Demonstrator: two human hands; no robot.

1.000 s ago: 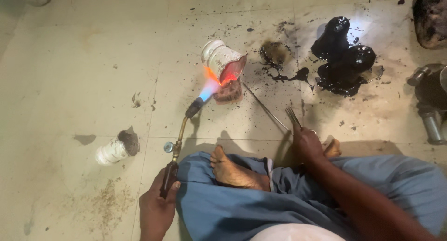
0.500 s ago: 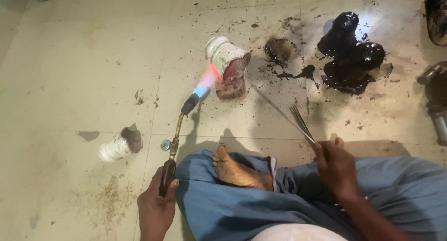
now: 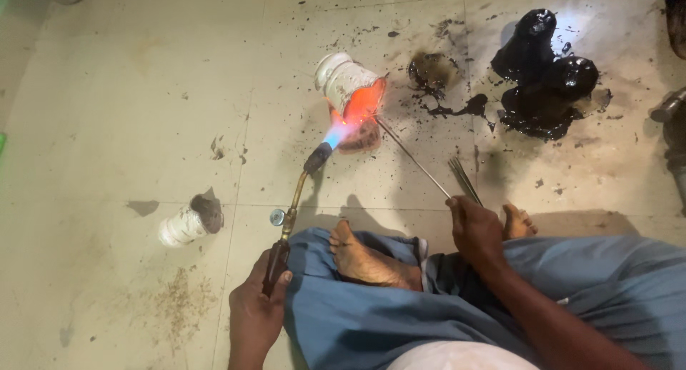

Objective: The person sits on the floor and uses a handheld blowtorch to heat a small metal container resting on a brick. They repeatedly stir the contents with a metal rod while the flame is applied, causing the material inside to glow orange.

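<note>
Your left hand (image 3: 257, 314) gripped the torch (image 3: 291, 214); your right hand (image 3: 475, 231) pinched thin rods (image 3: 414, 159) ahead. Your bare foot (image 3: 368, 259) between them risked burns from spatter.

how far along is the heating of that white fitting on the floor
Done: the gas torch in the left hand is lit. In hand: its flame plays on the glowing white cylindrical fitting, where the thin metal rod held by the right hand meets it. Left: a second white fitting lies untouched.
</note>
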